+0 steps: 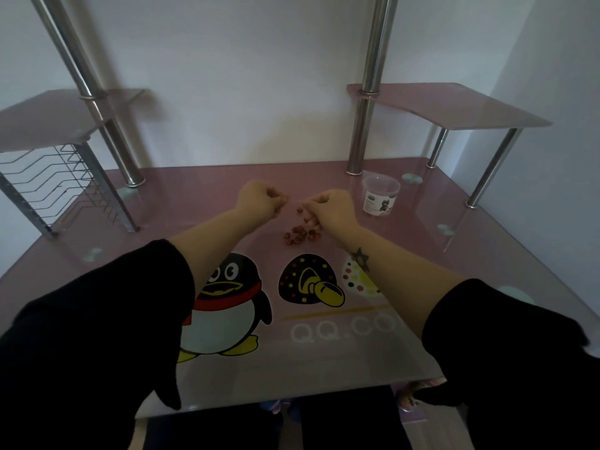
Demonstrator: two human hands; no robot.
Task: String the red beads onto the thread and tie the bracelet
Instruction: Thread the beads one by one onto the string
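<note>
A small heap of red beads point(300, 234) lies on the pink glass desk point(156, 241) just in front of my hands. My left hand point(259, 198) is held above the desk with its fingers pinched together, a red bead showing at the fingertips. My right hand point(329, 209) is close beside it, fingers curled and pinched, with a few red beads hanging under the fingers, one loose bead point(299, 210) between the hands. The thread itself is too thin to make out. Both forearms reach forward from black sleeves.
A clear plastic cup point(380, 196) with a label stands to the right of my right hand. Chrome posts point(358, 131) rise at the back, carrying raised glass shelves point(454, 108). A wire rack point(58, 186) hangs at the left. Cartoon prints cover the desk's near half.
</note>
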